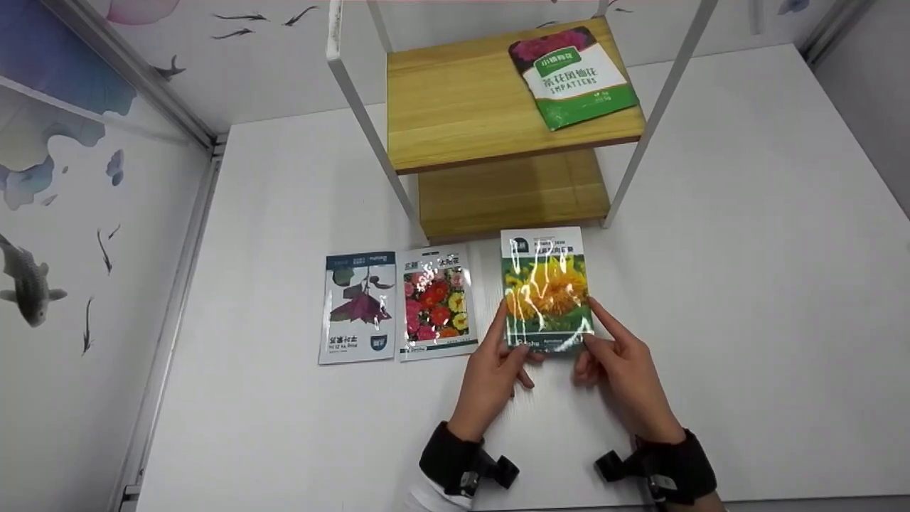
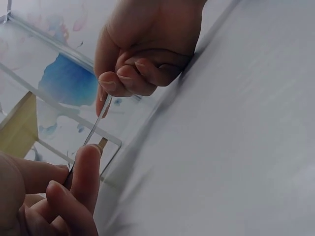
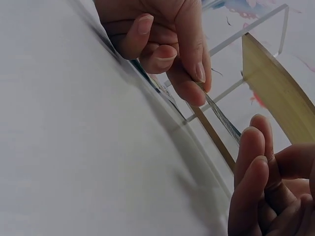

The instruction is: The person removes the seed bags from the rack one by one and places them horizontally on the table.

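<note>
A seed packet with a yellow-orange flower (image 1: 547,288) is held between both hands above the white table. My left hand (image 1: 494,370) pinches its lower left corner, and my right hand (image 1: 625,370) pinches the lower right. Both wrist views show the packet edge-on as a thin strip (image 3: 224,120), with fingertips on either side of it. To the left, a packet with red and yellow flowers (image 1: 436,306) lies flat beside a packet with a purple leaf (image 1: 359,309), whose printing is upside down.
Behind the hands stands a white-framed rack with an upper wooden shelf (image 1: 455,107) and a lower wooden shelf (image 1: 512,192). A green and white impatiens packet (image 1: 576,78) lies on the upper shelf's right side. A patterned wall panel (image 1: 85,213) borders the table on the left.
</note>
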